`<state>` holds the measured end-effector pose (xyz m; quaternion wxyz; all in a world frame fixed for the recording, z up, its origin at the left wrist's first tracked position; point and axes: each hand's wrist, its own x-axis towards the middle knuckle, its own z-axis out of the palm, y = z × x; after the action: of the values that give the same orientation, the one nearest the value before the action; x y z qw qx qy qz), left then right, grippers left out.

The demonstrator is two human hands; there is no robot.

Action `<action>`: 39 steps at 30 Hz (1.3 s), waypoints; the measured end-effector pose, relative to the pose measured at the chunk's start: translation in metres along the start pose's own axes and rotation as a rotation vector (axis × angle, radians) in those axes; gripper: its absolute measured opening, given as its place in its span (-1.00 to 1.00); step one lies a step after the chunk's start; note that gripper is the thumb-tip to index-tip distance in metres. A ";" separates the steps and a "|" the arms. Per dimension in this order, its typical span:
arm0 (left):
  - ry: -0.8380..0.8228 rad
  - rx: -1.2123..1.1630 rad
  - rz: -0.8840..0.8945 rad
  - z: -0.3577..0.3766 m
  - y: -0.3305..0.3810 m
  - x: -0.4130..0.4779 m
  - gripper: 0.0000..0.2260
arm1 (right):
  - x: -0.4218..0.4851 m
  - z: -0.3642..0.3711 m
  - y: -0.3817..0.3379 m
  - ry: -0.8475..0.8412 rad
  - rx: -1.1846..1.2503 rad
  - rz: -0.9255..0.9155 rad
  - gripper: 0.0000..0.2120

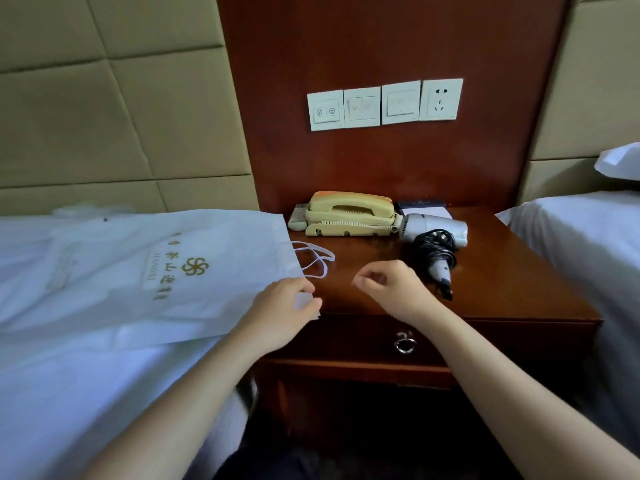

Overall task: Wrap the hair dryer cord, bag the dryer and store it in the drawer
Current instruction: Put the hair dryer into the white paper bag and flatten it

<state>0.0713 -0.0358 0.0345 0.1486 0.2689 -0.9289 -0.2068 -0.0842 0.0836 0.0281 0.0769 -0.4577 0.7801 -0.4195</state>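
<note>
Both bare arms are stretching forward, away from the body. The left arm is slanting up from the lower left. The left hand (285, 308) is facing palm down, and its thumb and fingers are pinching the edge of the white bag (207, 306). The right arm is slanting up from the lower right. The right hand (389, 287) is hanging in the air near the left hand, not touching it. Its fingers are curling in, the thumb tip is sitting close to the first finger, and it is holding nothing that shows.
</note>
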 end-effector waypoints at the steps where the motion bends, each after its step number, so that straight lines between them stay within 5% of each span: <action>1: -0.007 0.097 -0.003 -0.005 -0.010 -0.001 -0.58 | 0.009 0.007 0.000 -0.035 0.029 0.037 -0.89; 4: -0.040 0.370 0.013 -0.017 -0.038 -0.007 -0.25 | 0.035 0.031 -0.002 -0.105 0.110 0.153 -0.91; 8: -0.048 0.549 0.026 -0.013 -0.076 -0.010 -0.27 | 0.061 0.063 -0.012 -0.205 0.263 0.319 -0.75; 14: 0.084 0.322 0.042 -0.005 -0.108 -0.017 -0.33 | 0.091 0.100 -0.033 -0.238 0.706 0.589 -0.71; 18: 0.091 0.189 0.053 -0.007 -0.124 -0.016 -0.30 | 0.094 0.120 -0.039 -0.228 0.756 0.615 -0.92; 22: 0.106 0.168 0.073 -0.008 -0.126 -0.020 -0.31 | 0.095 0.133 -0.044 -0.238 0.637 0.608 -0.73; 33: 0.221 0.183 0.242 -0.052 -0.086 -0.028 -0.49 | 0.065 0.044 -0.096 0.144 0.332 -0.183 -0.95; 39: 0.410 0.365 0.390 -0.084 -0.039 0.000 -0.67 | 0.037 -0.036 -0.108 0.489 0.390 -0.279 -0.89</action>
<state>0.1208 -0.0917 0.0898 0.3183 0.1442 -0.9354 0.0539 -0.0534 0.0508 0.1395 -0.0844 -0.4225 0.6105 -0.6646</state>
